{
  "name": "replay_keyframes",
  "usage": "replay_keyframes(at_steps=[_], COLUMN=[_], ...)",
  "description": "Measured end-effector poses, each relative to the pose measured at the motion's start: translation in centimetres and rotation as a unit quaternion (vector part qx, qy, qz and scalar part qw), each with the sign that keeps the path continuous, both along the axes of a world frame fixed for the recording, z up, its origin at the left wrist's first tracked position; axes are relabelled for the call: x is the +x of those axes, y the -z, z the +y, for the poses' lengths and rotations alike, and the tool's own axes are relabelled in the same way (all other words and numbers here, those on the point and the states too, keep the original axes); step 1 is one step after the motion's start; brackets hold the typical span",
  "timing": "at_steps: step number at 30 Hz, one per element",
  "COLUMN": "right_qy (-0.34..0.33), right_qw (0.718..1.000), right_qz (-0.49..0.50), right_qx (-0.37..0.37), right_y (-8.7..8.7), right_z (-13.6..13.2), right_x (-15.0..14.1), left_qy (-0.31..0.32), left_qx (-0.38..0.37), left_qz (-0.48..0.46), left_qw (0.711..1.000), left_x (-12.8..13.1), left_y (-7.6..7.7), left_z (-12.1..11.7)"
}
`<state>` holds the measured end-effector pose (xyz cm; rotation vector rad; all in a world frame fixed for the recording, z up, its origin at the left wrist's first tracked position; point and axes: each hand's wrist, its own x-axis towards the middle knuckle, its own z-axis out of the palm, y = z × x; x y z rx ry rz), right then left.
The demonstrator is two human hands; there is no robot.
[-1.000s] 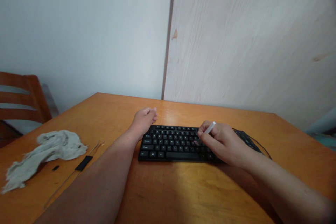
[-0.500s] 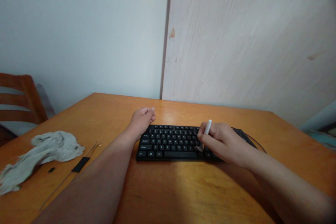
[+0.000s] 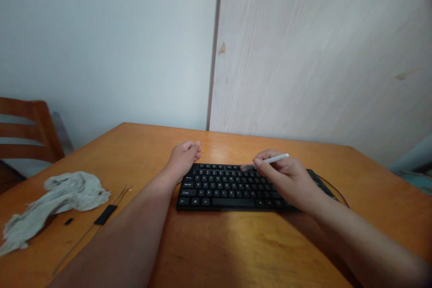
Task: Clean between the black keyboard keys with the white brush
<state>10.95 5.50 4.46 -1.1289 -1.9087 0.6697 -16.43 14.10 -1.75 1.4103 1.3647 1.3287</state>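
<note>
A black keyboard (image 3: 232, 204) lies flat on the wooden table. Between the thumb and fingers of my right hand (image 3: 290, 182) is a small brush (image 3: 277, 158) with a white handle. The handle slants up to the right, and its pale pinkish bristles are at the upper rows of keys near the keyboard's back edge. My left hand (image 3: 184, 157) is closed in a loose fist at the keyboard's back left corner. Its wrist lies along the left edge. I see nothing in those fingers. My right hand covers part of the keyboard's right side.
A crumpled pale cloth (image 3: 76, 191) lies on the left of the table (image 3: 216, 243). Close to it are a small black piece (image 3: 69, 222) and a thin wire tool with a black band (image 3: 105, 214). A cable (image 3: 334, 184) runs off behind the keyboard. A wooden chair (image 3: 43, 126) stands at the left.
My right hand has moved the brush from the lower keys to the upper rows, away from me and leftward. Its handle has tipped from near upright to almost level. My left hand stays put.
</note>
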Motion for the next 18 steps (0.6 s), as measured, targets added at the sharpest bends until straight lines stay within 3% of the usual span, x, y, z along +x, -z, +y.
replay_keyframes(at_steps=[11, 18], right_qy=[0.034, -0.009], right_qw=[0.994, 0.996], right_qz=[-0.059, -0.073], right_qx=[0.088, 0.051], right_y=[2.4, 2.7], right_z=[0.5, 0.4], right_x=[-0.7, -1.0], left_qy=[-0.008, -0.006], left_qx=[-0.002, -0.002], left_qz=[0.008, 0.012], left_qw=[1.000, 1.000], left_x=[0.1, 0.0], left_y=[-0.1, 0.0], left_z=[-0.1, 0.0])
